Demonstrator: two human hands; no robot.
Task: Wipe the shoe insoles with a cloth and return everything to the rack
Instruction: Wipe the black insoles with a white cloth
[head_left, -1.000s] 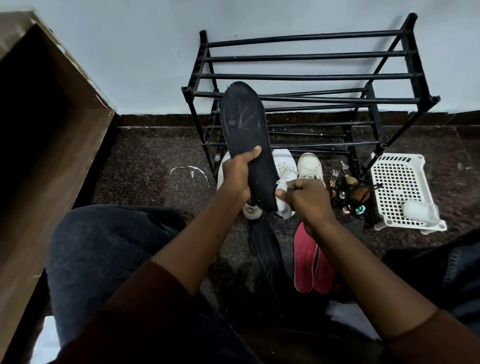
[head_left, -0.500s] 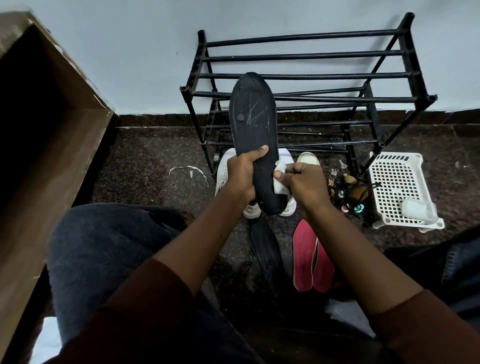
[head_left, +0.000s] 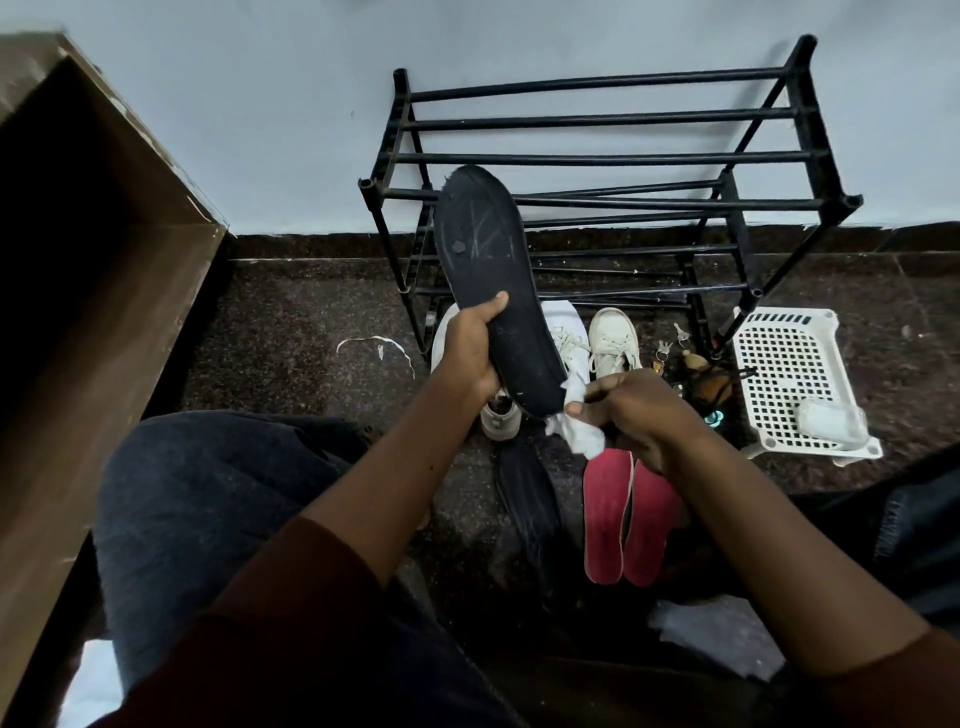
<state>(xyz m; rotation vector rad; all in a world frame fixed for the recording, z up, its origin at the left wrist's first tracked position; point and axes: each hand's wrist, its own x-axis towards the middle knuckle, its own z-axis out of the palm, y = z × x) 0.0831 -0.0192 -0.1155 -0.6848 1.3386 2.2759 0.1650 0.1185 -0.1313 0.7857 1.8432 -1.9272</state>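
Fingers (head_left: 491, 307) of the left hand (head_left: 467, 353) clasp the black insole (head_left: 483, 244) around its lower half, thumb across the face. It is held up before the rack's (head_left: 623, 156) left front post, long axis steeply tilted, broad toe end up toward the rack and narrow heel down. At that heel the right hand (head_left: 634, 410) pinches a white cloth (head_left: 584, 439) that touches it.

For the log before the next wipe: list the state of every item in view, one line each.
Held black insole: raised, gripped by left hand.
Cloth: pinched in right hand, at the insole's lower end.
Second black insole: flat on floor.
Red insoles: on floor, side by side.
White shoes: on floor before rack.
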